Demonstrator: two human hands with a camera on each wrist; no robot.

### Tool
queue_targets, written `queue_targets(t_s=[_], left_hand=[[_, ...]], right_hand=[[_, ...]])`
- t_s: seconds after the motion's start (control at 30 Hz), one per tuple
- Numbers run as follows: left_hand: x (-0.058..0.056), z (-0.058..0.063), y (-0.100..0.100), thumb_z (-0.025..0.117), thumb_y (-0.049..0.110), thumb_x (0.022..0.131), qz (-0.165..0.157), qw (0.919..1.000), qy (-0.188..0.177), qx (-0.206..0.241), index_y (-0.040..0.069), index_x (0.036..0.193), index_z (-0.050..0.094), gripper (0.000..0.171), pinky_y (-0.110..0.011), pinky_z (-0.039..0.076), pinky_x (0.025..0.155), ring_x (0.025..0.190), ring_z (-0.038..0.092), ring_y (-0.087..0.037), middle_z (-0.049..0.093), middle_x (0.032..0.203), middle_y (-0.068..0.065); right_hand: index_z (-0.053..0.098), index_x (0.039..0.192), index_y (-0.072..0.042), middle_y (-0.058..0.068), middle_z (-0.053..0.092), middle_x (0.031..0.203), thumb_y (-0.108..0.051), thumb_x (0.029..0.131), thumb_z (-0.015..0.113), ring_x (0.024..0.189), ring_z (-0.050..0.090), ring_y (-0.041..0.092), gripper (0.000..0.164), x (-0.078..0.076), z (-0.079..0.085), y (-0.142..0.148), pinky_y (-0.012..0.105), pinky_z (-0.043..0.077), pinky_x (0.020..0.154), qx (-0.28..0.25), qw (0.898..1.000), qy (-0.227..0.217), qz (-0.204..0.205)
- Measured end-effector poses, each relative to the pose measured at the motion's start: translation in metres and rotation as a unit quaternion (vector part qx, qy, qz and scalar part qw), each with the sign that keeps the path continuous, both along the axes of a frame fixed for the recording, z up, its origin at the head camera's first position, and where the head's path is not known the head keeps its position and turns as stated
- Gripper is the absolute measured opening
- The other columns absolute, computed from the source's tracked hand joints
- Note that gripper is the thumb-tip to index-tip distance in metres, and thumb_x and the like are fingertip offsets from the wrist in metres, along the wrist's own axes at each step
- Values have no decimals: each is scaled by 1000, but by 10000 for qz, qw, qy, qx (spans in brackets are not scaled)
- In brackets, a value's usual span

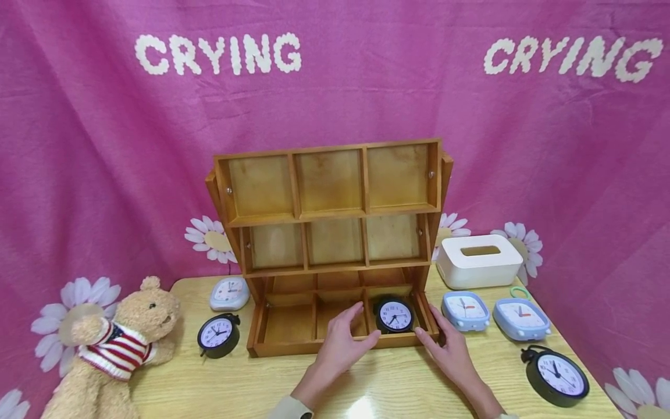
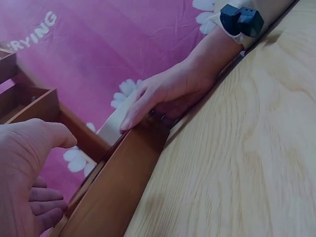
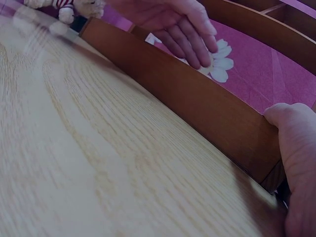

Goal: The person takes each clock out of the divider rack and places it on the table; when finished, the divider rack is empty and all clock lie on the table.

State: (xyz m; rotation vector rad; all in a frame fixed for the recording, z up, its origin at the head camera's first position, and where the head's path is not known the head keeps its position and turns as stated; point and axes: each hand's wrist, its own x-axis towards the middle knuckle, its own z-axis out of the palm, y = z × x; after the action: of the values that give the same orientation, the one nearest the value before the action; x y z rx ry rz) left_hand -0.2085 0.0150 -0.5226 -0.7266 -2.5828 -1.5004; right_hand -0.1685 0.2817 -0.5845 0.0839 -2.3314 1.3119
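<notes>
A brown wooden tiered shelf [image 1: 285, 348] with square compartments stands on the table. In its bottom right compartment sits a round black alarm clock [image 1: 395, 315], face up and tilted toward me. My right hand [image 1: 453, 355] grips the shelf's front right corner, thumb over the front board and fingers along the outer side. Just left of the clock, my left hand [image 1: 341, 344] hovers over the bottom tier's front edge, fingers spread and holding nothing. From the right wrist, the front board [image 3: 187, 98] runs away from the right thumb [image 3: 284, 116]. The clock is hidden in both wrist views.
On the right are two blue clocks [image 1: 466, 311] [image 1: 521, 319], another black alarm clock [image 1: 557, 375] and a white tissue box [image 1: 478, 267]. On the left stand a white clock [image 1: 229, 293], a black alarm clock [image 1: 218, 335] and a teddy bear [image 1: 120, 349]. A pink curtain [image 1: 335, 105] hangs behind.
</notes>
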Motion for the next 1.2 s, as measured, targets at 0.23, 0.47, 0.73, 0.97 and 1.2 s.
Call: queue_targets(t_s=[0.23, 0.47, 0.73, 0.97, 1.2], left_hand=[[-6, -3, 18, 78, 37, 92, -236, 9983, 201, -487, -3, 146, 56, 71, -48, 53, 107, 130, 61, -34, 63, 142, -20], [-14, 2, 27, 77, 38, 92, -261, 9929, 405, -1087, 0, 147, 56, 70, -48, 49, 112, 137, 56, -34, 61, 146, -18], [-20, 7, 44, 80, 39, 89, -209, 9748, 523, -2158, 1, 148, 54, 75, -41, 57, 101, 125, 64, -26, 61, 146, -14], [-25, 12, 57, 85, 46, 85, -63, 9643, 619, -2575, -2, 139, 60, 77, -36, 61, 87, 106, 68, -23, 68, 126, -13], [-27, 16, 66, 87, 55, 80, 119, 9526, 870, -2913, 0, 114, 71, 66, -30, 58, 67, 85, 67, -19, 69, 100, -8]], right_hand=[[48, 152, 6, 26, 54, 151, -15, 95, 77, 131, 53, 41, 67, 0, 0, -1, 0, 33, 101, 1, 10000, 3, -43], [48, 151, 6, 26, 55, 149, -14, 95, 78, 129, 55, 36, 67, 0, -1, -1, 1, 35, 100, -2, 10000, 23, -34], [48, 152, 5, 27, 54, 150, -13, 95, 77, 131, 53, 40, 67, -1, -1, -1, 1, 33, 102, -9, 10000, 19, -12], [48, 153, 3, 26, 54, 150, -15, 96, 77, 131, 53, 14, 67, 0, -2, -1, 1, 34, 100, 47, 10000, 13, -52], [48, 152, 5, 26, 55, 149, -14, 95, 77, 128, 55, 14, 66, 1, 1, -1, 1, 35, 99, 66, 9999, 61, -60]])
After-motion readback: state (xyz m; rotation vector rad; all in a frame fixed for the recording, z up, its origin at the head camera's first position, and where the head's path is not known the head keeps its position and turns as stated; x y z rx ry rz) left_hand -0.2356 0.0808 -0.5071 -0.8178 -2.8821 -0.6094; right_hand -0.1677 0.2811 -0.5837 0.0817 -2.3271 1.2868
